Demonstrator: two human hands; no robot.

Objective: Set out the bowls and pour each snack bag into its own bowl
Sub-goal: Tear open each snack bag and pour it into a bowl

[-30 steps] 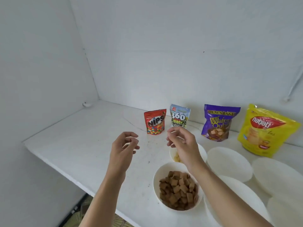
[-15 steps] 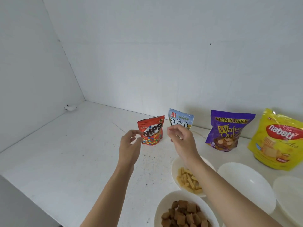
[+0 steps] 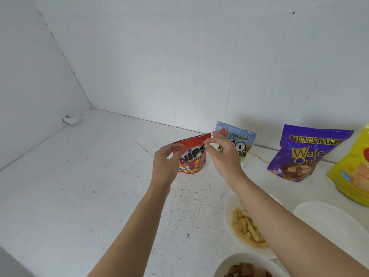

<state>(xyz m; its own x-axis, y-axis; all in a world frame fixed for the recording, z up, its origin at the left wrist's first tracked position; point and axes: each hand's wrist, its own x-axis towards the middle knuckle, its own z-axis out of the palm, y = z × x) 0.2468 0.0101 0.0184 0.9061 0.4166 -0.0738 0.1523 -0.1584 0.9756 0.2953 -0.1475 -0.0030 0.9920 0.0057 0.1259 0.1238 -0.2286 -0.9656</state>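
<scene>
The red Nips bag (image 3: 192,161) stands on the white shelf (image 3: 79,176). The left hand (image 3: 165,165) curls at its top left edge. The right hand (image 3: 224,156) pinches by its top right corner. I cannot tell if either hand really holds it. It looks light, soft and crinkly, so the top corners seem best to grab.

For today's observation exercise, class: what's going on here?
A person's left hand and right hand are at the top of the upright red NIPS bag; a firm grip isn't clear. The bowl of yellow sticks and bowl of brown squares are filled. The blue bag, purple bag and yellow bag stand near the wall.
</scene>
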